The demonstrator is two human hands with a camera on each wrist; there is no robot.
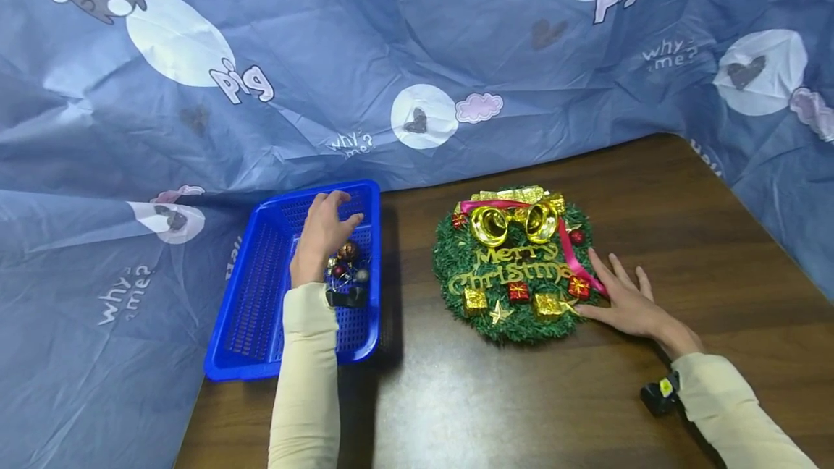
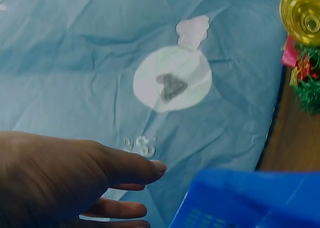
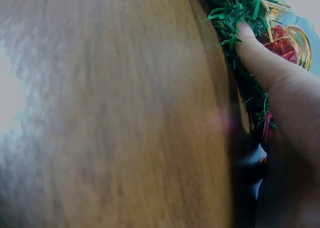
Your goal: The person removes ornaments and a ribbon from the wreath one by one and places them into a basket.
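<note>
A green Christmas wreath (image 1: 456, 259) lies on the table, decorated with gold bells (image 1: 490, 226), gift boxes (image 1: 518, 292), a pink ribbon (image 1: 568, 250) and gold "Merry Christmas" lettering. My right hand (image 1: 628, 302) rests at the wreath's right edge with fingers spread; in the right wrist view the thumb (image 3: 260, 56) touches the green tinsel. Over the blue basket (image 1: 260, 288) hovers my left hand (image 1: 322, 234), fingers loosely bent and nothing between them. Several small ornament balls (image 1: 349, 252) lie in the basket beneath it. The left wrist view shows the thumb (image 2: 135, 168) apart from the fingers.
The blue basket stands at the table's left side, close to the hanging cloth (image 1: 313, 56) printed with pigs and hearts. This cloth runs behind the brown wooden table (image 1: 443, 411) and along both sides.
</note>
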